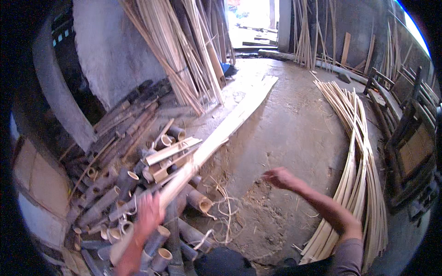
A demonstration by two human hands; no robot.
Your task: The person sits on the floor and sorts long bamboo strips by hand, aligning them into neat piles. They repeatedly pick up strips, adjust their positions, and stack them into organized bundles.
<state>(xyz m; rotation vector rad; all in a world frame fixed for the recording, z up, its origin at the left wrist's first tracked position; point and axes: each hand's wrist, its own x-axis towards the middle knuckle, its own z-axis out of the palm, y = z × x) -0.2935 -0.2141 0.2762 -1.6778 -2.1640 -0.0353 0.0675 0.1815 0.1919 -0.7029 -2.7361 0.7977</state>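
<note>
A long bundle of pale bamboo strips (230, 122) slants from the far floor down to the lower left, and a band seems to circle it near its middle. My left hand (151, 210) lies over the bundle's near part, its fingers stretched out and slightly blurred. Raised above the floor, to the right of the bundle, is my right hand (280, 178). Its fingers are drawn together, pointing left; anything between them is too small to make out. Thin curled bamboo slivers (226, 207) lie on the floor between my hands.
Cut bamboo tubes (110, 198) are heaped at left. Another bundle of bamboo strips (357, 152) lies along the right. Tall bamboo strips (172, 50) lean on the left wall. Wooden chairs (410, 119) stand at the right edge. A bright doorway (253, 23) opens at the far end.
</note>
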